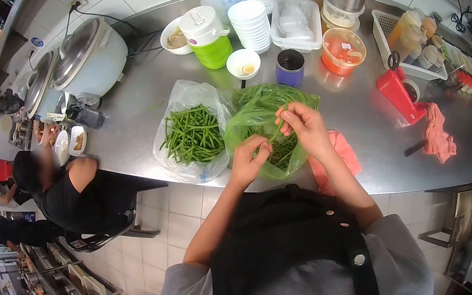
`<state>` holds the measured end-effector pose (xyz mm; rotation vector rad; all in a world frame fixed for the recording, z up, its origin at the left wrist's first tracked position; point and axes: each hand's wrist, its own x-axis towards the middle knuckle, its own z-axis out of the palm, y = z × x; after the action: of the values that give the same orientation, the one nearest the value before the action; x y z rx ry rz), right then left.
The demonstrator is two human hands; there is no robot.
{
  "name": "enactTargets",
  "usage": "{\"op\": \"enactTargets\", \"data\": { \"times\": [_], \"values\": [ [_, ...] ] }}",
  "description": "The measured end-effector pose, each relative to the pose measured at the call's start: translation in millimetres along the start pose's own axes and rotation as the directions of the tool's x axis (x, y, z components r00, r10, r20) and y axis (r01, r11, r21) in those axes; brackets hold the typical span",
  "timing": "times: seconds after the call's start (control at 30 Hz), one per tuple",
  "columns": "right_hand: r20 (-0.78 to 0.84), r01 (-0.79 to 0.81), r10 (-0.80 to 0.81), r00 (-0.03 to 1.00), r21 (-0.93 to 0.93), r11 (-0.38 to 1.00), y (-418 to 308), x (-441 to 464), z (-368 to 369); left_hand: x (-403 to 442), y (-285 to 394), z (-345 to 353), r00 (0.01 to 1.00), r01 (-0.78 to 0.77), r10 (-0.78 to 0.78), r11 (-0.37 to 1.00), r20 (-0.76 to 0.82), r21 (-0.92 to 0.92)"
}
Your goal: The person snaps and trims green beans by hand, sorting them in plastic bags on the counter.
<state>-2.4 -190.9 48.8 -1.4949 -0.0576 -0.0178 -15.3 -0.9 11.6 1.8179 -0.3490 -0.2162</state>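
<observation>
Over the green plastic bag point(239, 129), which holds green vegetable pieces, my two hands are close together. My left hand point(249, 159) is closed at the bag's left side, its fingers curled; what it holds, if anything, is too small to make out. My right hand point(303, 126) pinches a thin green bean point(277, 132) between thumb and fingers. Left of the green bag sits a clear plastic bag point(215, 108) full of cut green beans point(191, 134). A pink cloth point(344, 153) lies by my right wrist.
Behind the bags stand a white bowl point(244, 65), a purple cup point(290, 68), a green-and-white jug point(210, 44) and an orange tub point(343, 51). A red dispenser point(397, 97) is at right. A co-worker point(76, 191) sits at left on the steel counter's point(127, 122) near side.
</observation>
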Motion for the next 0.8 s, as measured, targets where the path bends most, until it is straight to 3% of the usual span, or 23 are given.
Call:
{"op": "enactTargets", "data": {
  "times": [0.07,0.1,0.13,0.17,0.27,0.3,0.33,0.37,0.43,0.47,0.53,0.57,0.6,0.63,0.67,0.73,0.77,0.8],
  "values": [
    [0.005,-0.022,0.022,1.0,0.08,0.997,2.3,0.3,-0.1,-4.5,11.1,-4.7,0.989,-0.148,0.151,0.97,0.002,0.191],
    [0.008,-0.024,0.023,1.0,0.081,0.996,7.3,0.7,-0.5,-4.4,14.3,-5.6,0.989,-0.146,0.149,0.971,0.0,0.192],
    [0.009,-0.149,0.157,0.988,0.366,0.919,15.4,1.6,-1.3,-3.3,16.8,-6.0,0.922,-0.384,0.383,0.884,0.06,0.266],
    [0.049,-0.253,0.285,0.957,0.616,0.746,21.0,1.5,-1.1,-3.8,20.2,-5.5,0.799,-0.594,0.585,0.738,0.137,0.32],
    [0.03,-0.211,0.236,0.971,0.566,0.797,23.5,10.6,-0.7,-15.1,48.0,4.1,0.727,-0.686,0.653,0.689,0.212,0.232],
    [0.033,-0.212,0.236,0.971,0.566,0.797,11.5,11.4,5.9,-15.4,49.1,2.7,0.757,-0.653,0.6,0.707,0.258,0.271],
    [-0.009,-0.082,0.097,0.995,0.458,0.885,-13.3,9.5,19.4,-13.8,40.2,2.2,0.759,-0.651,0.598,0.709,0.256,0.273],
    [-0.034,0.057,-0.048,0.998,0.338,0.939,-35.8,7.7,32.9,-9.5,21.9,2.7,0.816,-0.578,0.503,0.692,0.285,0.432],
    [0.082,0.177,-0.212,0.974,0.308,0.935,-65.5,11.0,56.4,-0.9,-2.9,0.3,0.895,-0.445,0.289,0.602,0.339,0.663],
    [0.179,0.179,-0.252,0.951,0.344,0.922,-72.0,17.8,68.4,1.9,-17.0,2.9,0.893,-0.45,0.292,0.6,0.342,0.662],
    [0.259,0.158,-0.266,0.928,0.371,0.915,-52.2,39.3,80.3,8.2,-39.3,3.7,0.935,-0.34,0.307,0.639,0.177,0.69],
    [0.347,0.218,-0.208,0.915,0.01,0.976,-33.0,49.6,76.8,8.2,-35.8,-1.5,0.917,-0.374,0.316,0.468,0.244,0.8],
    [0.409,0.281,-0.125,0.904,-0.348,0.894,-25.1,57.9,72.1,9.2,-29.1,-7.6,0.915,-0.375,0.322,0.457,0.242,0.807],
    [0.444,0.134,0.071,0.893,-0.413,0.901,-40.8,58.7,61.1,8.3,-21.8,-12.7,0.973,-0.23,0.117,0.449,0.198,0.863],
    [0.45,0.139,0.069,0.89,-0.412,0.901,-38.6,59.9,50.2,6.7,-18.6,-16.1,0.986,-0.083,-0.094,0.416,0.134,0.906],
    [0.499,-0.088,0.474,0.726,-0.615,0.783,-23.8,54.6,29.3,6.5,-32.5,-28.0,0.989,-0.092,-0.061,0.445,0.132,0.891],
    [0.494,-0.098,0.48,0.725,-0.616,0.782,-7.4,49.4,23.8,7.0,-40.3,-29.8,0.99,-0.111,-0.021,0.468,0.136,0.877],
    [0.422,0.028,0.447,0.789,-0.751,0.659,16.5,43.2,20.1,8.1,-38.3,-27.3,0.989,-0.119,-0.022,0.469,0.147,0.875]
  ]
}}
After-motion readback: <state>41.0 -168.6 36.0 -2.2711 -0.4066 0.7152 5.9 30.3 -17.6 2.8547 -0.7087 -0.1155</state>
